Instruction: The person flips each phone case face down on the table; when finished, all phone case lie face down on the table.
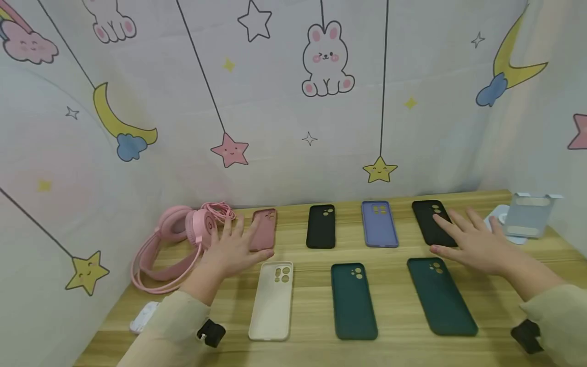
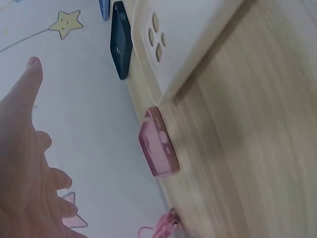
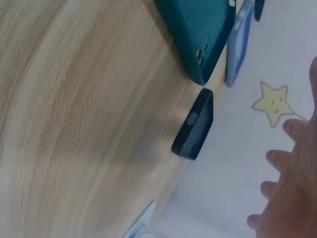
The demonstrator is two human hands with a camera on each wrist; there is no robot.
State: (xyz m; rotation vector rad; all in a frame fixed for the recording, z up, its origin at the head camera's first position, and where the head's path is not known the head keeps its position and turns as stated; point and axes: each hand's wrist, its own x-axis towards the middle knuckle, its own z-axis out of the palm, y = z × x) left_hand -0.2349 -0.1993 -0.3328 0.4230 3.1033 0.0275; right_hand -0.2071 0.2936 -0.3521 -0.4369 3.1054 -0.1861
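My left hand [image 1: 231,252] is held over the table with fingers spread, its fingertips overlapping the pink phone case [image 1: 264,229] in the head view. The white phone case [image 1: 271,303] lies just below it. My right hand [image 1: 481,244] also has its fingers spread, overlapping the right edge of a black phone case [image 1: 431,224]. Below that hand lies a large dark green phone case [image 1: 442,300]. Between the hands are another black case [image 1: 321,229], a purple case [image 1: 379,227] and a second green case [image 1: 353,303]. Both wrist views show the hands raised above the tabletop, holding nothing.
Pink headphones [image 1: 197,227] with a coiled cable stand at the back left. A small white object [image 1: 144,317] lies by the left sleeve. At the right end is a pale phone stand [image 1: 529,216]. A patterned curtain [image 1: 284,112] hangs behind the wooden table [image 1: 312,351].
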